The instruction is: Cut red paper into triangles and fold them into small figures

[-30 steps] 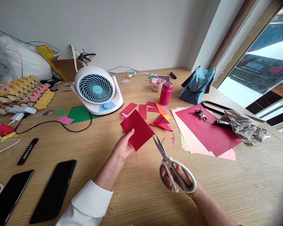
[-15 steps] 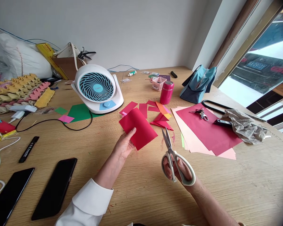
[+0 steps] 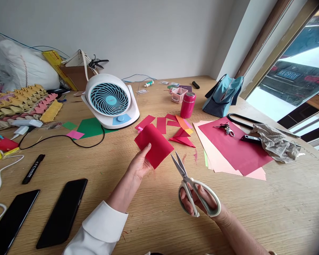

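Note:
My left hand is closed on a piece of red paper, thumb on its face, and holds it above the table. The sheet bows slightly along its upper side. In my right hand is a pair of scissors with pale handles, my fingers through the loops. The blades are parted a little and point up and left, close to the paper's right corner but apart from it. Behind the held sheet lie cut red paper pieces and a folded red piece.
A white fan stands behind on the left. A pink flask and a blue bag are at the back. Stacked paper sheets with keys lie right. Two phones and a marker lie left.
The scissors have moved left and tilted toward the red paper, blades slightly closer together. The paper now bows more, while my left hand stays almost in place.

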Action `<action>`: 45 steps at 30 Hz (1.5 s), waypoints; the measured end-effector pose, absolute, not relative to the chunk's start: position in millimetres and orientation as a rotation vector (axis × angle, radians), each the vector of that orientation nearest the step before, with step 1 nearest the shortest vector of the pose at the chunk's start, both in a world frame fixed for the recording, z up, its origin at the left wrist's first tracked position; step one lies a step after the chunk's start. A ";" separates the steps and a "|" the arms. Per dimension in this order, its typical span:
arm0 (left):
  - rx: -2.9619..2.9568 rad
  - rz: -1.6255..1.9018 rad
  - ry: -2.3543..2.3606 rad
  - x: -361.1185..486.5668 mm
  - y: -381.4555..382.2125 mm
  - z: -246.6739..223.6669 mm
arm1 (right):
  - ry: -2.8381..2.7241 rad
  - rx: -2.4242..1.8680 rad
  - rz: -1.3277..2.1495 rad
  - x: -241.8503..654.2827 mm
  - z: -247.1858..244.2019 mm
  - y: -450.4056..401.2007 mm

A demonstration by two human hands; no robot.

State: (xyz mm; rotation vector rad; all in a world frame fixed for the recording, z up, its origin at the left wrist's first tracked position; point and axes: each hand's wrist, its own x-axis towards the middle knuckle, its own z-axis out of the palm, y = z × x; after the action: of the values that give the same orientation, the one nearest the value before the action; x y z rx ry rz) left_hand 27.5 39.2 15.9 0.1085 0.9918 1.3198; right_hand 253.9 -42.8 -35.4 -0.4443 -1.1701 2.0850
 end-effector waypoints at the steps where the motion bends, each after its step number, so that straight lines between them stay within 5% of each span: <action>1: 0.114 1.318 0.995 27.7 39.2 15.5 | -1.167 -0.440 2.088 253.7 -36.1 -42.6; 45: 0.679 1.133 1.018 19.7 33.7 7.8 | -1.071 -0.538 1.941 253.5 -26.0 -43.6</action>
State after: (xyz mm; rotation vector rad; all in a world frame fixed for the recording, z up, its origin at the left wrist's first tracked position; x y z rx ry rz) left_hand 19.7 33.7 7.8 0.6793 1.0183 1.1328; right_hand 253.5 -43.6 -26.0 -0.5377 -1.0708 1.9405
